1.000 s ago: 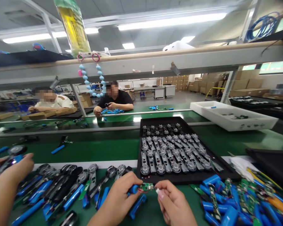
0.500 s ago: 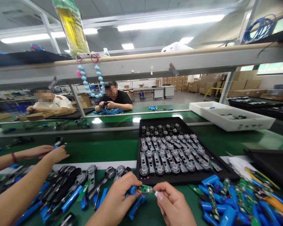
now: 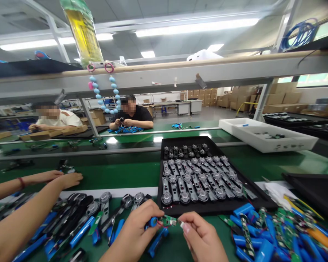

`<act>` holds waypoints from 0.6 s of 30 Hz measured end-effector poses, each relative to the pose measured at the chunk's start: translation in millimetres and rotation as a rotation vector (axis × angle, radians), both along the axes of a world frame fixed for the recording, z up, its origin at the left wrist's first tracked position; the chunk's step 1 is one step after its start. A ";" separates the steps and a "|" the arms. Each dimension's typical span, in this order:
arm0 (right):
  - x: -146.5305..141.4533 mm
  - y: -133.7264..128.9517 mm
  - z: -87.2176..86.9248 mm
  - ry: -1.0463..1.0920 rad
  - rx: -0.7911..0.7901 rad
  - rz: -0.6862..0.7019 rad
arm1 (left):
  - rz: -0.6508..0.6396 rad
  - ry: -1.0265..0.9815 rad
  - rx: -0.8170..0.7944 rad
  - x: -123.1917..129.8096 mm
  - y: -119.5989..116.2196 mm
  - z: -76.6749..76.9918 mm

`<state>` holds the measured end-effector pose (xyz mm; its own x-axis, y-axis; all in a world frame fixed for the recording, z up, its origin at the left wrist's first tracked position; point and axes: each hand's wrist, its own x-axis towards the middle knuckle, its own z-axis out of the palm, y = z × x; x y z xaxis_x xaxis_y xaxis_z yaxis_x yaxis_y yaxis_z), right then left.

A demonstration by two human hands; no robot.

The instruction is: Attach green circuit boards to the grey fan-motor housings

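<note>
Near the bottom middle of the head view, my left hand (image 3: 136, 231) is closed around a blue cylindrical battery (image 3: 153, 221). A small green circuit board (image 3: 167, 221), joined by red wire, sticks out of that grip to the right. My right hand (image 3: 203, 236) pinches a small white piece (image 3: 181, 223) between thumb and forefinger, just short of the board's metal end. What exactly the piece is cannot be made out. Beneath my left hand another blue battery (image 3: 157, 243) lies on the green table.
Ahead stands a black tray (image 3: 177, 210) with rows of grey handle-shaped housings (image 3: 203, 193). Batteries with boards (image 3: 265, 251) are heaped at the right; black parts (image 3: 71, 214) and batteries lie left. A co-worker's hands (image 3: 68, 179) reach in from the left. A white bin (image 3: 287, 143) stands further back.
A slightly wider gap shows between the white piece in my right hand and the board. The co-worker's hands at left have shifted a little to the right. My left hand stays nearly still.
</note>
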<state>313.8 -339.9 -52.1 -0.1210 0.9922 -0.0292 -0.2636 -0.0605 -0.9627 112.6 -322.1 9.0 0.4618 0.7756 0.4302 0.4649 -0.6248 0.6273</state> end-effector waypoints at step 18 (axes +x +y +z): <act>-1.2 -1.0 -3.0 -0.147 0.078 0.146 | 0.035 -0.027 -0.187 3.5 -6.6 -0.9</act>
<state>312.7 -340.9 -55.2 -0.2632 0.9646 0.0188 -0.1144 -0.0118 -0.9934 116.1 -328.6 8.2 0.4231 0.8587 0.2892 0.4659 -0.4799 0.7434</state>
